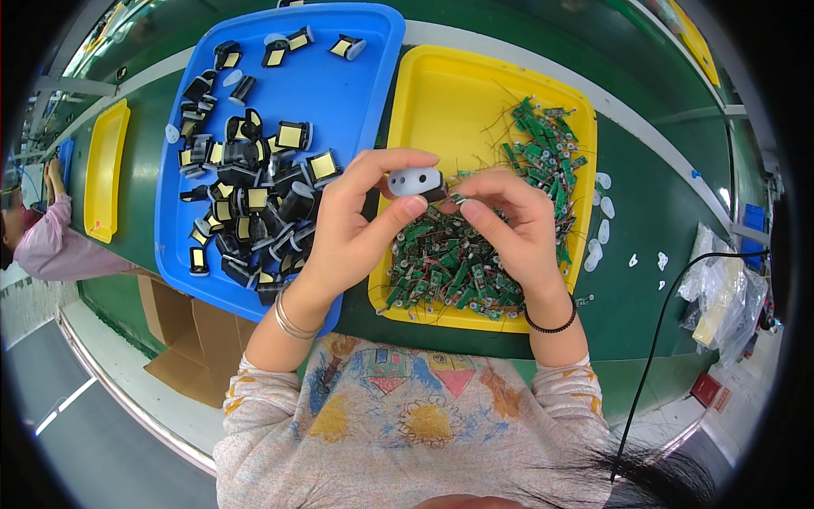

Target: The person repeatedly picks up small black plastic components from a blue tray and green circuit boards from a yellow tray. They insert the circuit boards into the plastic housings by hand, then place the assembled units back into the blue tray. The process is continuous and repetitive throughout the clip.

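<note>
Housing in the left hand, small board in the right

The person's left hand [356, 208] grips a small grey-and-black housing [415, 181] between thumb and fingers, its pale face with two dark holes turned up. It sits above the gap between the two trays. Just to its right, the right hand [519, 222] has thumb and fingertips pinched narrow on a small green circuit board [458, 199]; whether board and housing touch cannot be told.

On the left, a blue tray [339, 93] carries many black housings [254, 199] with yellow pads. Under and beyond the right hand, a yellow tray [432, 89] holds a heap of wired green boards [449, 271]. White pieces [604, 231] lie on the bench [649, 182] right of it. At far left, a co-worker's pink sleeve [52, 242] shows near a second yellow tray [105, 170].
</note>
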A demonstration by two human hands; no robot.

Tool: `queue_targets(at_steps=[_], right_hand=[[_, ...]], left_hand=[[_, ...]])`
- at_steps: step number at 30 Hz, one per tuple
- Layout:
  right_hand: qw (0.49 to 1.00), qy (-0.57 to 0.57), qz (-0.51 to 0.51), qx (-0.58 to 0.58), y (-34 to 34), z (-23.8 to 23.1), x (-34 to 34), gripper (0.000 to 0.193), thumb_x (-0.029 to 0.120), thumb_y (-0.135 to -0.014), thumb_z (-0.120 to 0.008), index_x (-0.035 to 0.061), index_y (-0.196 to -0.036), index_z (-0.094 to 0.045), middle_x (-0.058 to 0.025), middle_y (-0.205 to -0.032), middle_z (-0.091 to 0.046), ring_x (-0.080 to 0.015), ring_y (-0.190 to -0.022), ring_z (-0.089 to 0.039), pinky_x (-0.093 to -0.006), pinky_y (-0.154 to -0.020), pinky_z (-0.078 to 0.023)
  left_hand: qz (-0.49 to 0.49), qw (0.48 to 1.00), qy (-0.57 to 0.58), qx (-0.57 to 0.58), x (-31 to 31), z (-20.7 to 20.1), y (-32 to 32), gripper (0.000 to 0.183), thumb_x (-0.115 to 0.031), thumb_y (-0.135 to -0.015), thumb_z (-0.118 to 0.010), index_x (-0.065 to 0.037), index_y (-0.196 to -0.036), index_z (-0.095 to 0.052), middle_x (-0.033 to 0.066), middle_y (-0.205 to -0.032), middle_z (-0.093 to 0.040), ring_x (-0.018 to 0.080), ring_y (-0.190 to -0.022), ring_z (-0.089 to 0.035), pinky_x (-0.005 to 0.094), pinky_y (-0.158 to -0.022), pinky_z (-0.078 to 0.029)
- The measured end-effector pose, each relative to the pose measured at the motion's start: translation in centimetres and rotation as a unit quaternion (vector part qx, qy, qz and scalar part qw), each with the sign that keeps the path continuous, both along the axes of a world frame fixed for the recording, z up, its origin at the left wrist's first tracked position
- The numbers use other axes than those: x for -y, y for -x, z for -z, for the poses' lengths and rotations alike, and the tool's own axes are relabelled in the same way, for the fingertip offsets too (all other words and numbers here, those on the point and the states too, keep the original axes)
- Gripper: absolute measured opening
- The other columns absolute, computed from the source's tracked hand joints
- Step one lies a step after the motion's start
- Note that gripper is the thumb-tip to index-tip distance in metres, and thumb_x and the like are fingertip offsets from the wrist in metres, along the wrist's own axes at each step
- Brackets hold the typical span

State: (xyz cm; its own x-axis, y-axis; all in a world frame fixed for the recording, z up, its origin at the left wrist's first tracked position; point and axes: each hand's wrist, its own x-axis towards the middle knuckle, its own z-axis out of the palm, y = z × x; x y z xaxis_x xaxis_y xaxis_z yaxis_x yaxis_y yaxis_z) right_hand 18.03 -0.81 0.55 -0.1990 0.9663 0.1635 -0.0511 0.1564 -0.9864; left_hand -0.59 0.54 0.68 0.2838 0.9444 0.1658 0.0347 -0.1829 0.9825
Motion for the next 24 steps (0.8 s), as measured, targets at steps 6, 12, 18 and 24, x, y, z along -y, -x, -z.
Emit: queue_targets(at_steps=[6,12,18,24], right_hand=[[0.999,0.003,-0.026,0.035,-0.8,0.4,-0.4,0.012,0.001,-0.076,-0.064,-0.0029,-0.088,-0.061,-0.0071,-0.082,-0.062,-0.0117,-0.069,-0.061,-0.0202,-0.061,-0.048],[0.969,0.183,-0.027,-0.165,-0.4,0.1,0.4,0.013,0.001,-0.076,-0.065,-0.0021,-0.088,-0.060,-0.0061,-0.082,-0.062,-0.0101,-0.069,-0.060,-0.0220,-0.059,-0.051],[0.948,0.198,0.002,-0.249,0.5,0.4,0.6,0.012,0.002,-0.077,-0.064,-0.0007,-0.087,-0.057,-0.0045,-0.077,-0.060,-0.0101,-0.065,-0.060,-0.0234,-0.058,-0.053],[0.940,0.210,0.019,-0.268,0.8,0.5,0.7,0.013,0.003,-0.078,-0.063,0.0003,-0.089,-0.056,-0.0045,-0.076,-0.059,-0.0108,-0.062,-0.060,-0.0228,-0.053,-0.054]], left_hand=[[0.070,0.988,0.132,0.029,-0.3,-0.1,0.4,0.040,-0.007,-0.082,-0.056,0.002,-0.120,-0.048,0.0068,-0.108,-0.054,0.0121,-0.098,-0.050,0.0256,-0.087,-0.039],[0.107,0.969,0.191,0.111,-0.3,-0.2,-0.2,0.047,-0.015,-0.080,-0.062,0.002,-0.121,-0.047,0.0038,-0.101,-0.058,0.0096,-0.089,-0.054,0.0235,-0.080,-0.042],[0.111,0.951,0.228,0.179,-0.2,-0.1,-0.8,0.052,-0.018,-0.080,-0.063,0.001,-0.124,-0.043,0.0008,-0.094,-0.059,0.0061,-0.080,-0.053,0.0206,-0.073,-0.043],[0.098,0.950,0.229,0.188,0.1,-0.2,-1.3,0.053,-0.019,-0.081,-0.062,0.001,-0.126,-0.042,0.0007,-0.093,-0.058,0.0055,-0.080,-0.053,0.0203,-0.072,-0.042]])
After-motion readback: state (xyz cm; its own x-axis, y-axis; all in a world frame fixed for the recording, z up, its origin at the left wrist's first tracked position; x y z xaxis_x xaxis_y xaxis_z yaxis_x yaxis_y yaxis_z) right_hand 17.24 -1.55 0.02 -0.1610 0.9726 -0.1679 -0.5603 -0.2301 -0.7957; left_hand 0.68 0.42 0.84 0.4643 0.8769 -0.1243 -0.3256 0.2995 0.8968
